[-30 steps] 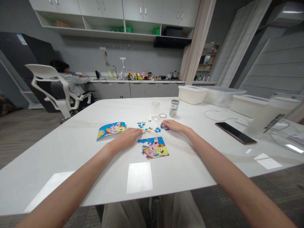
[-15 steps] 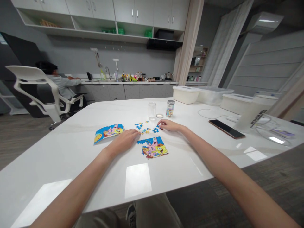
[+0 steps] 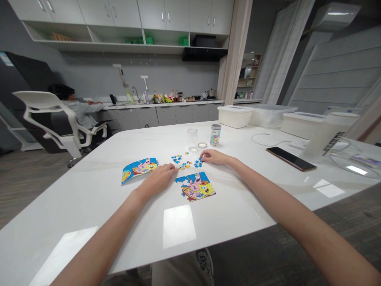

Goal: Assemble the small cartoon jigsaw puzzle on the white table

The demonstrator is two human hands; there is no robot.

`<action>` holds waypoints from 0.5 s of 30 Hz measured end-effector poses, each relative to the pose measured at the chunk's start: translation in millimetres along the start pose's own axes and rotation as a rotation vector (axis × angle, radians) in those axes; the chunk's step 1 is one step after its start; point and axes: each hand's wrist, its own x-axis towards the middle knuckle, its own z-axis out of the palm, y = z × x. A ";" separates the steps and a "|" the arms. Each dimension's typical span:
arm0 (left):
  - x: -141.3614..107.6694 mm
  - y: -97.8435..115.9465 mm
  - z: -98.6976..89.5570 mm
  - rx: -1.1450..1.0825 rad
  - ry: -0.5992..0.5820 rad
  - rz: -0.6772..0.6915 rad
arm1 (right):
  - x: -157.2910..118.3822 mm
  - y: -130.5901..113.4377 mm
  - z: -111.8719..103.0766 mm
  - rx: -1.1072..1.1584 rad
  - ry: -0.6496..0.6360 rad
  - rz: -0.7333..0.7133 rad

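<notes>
Working across the white table (image 3: pixel 89 206) from the left, a printed cartoon picture card (image 3: pixel 139 171) lies slightly curled on the surface, and just right of it the left hand (image 3: pixel 157 178) rests relaxed, its fingers gently curved, with nothing visible in its hold. Its fingertips sit just beside the jigsaw puzzle (image 3: pixel 198 186), which looks largely assembled, with ragged gaps along its upper left side. The loose blue and yellow puzzle pieces (image 3: pixel 184 162) yet to be placed lie scattered just above it, between the two hands. The right hand (image 3: pixel 214 157) reaches the right end of that scatter, its fingertips at the pieces; whether they are pinching one, I cannot tell. Farther up stand a glass jar (image 3: pixel 192 140), a round lid (image 3: pixel 202 145) and a printed canister (image 3: pixel 216 135)
</notes>
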 end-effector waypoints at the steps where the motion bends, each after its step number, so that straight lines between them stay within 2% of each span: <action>1: -0.1 -0.1 0.1 -0.007 -0.002 0.001 | -0.1 -0.6 0.3 -0.006 0.002 0.003; 9: -0.8 -6.7 6.6 0.002 -0.021 0.022 | -3.4 -8.2 1.5 -0.079 0.032 0.049; 15: -2.4 -10.7 9.5 -0.002 -0.027 -0.035 | -4.6 -12.1 3.0 -0.130 0.047 0.061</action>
